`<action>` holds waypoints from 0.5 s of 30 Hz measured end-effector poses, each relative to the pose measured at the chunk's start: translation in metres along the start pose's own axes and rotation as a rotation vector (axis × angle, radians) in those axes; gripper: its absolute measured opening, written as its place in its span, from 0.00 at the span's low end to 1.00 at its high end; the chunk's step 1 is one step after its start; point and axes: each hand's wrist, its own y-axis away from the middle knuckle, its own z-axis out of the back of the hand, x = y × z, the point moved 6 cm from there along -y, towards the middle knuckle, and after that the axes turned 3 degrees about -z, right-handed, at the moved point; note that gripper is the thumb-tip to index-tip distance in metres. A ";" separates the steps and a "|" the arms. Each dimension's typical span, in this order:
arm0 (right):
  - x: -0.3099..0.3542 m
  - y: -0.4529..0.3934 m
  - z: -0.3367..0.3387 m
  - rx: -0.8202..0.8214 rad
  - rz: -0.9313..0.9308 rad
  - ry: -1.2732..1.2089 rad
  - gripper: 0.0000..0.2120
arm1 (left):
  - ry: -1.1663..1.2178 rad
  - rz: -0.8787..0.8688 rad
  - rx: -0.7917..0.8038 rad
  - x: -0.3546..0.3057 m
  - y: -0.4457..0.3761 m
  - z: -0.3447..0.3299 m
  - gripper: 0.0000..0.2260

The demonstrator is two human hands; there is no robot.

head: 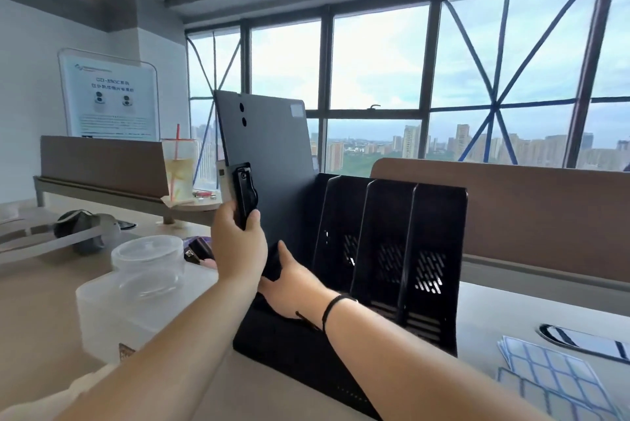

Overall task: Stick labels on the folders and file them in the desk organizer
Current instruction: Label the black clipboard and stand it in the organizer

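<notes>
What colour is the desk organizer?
Black, with slotted vents; the organizer shows in the head view, the only one.

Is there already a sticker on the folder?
Yes, a small pale label sits near the top corner of the dark folder that the left hand holds upright.

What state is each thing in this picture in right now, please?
Folder: upright, labelled, being lowered into the organizer's leftmost slot.
Desk organizer: standing, other slots empty.
Left hand: grips the folder's clip.
Right hand: steadies the organizer's left end.
Label sheets: flat on desk.
Drink cup: upright, with straw.
</notes>
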 end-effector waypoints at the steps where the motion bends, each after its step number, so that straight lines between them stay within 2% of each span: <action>1: -0.004 -0.001 -0.005 0.019 -0.014 0.020 0.46 | -0.051 -0.021 0.000 0.003 0.001 -0.003 0.11; 6: -0.013 0.004 -0.020 0.050 -0.025 0.064 0.48 | -0.127 -0.084 0.003 0.009 0.005 -0.004 0.10; 12: -0.013 0.006 -0.017 0.056 -0.054 0.094 0.48 | -0.065 0.030 -0.062 0.011 0.009 -0.007 0.12; 15: -0.012 0.009 -0.012 0.026 -0.048 0.086 0.47 | -0.047 0.020 -0.090 0.013 0.012 -0.009 0.11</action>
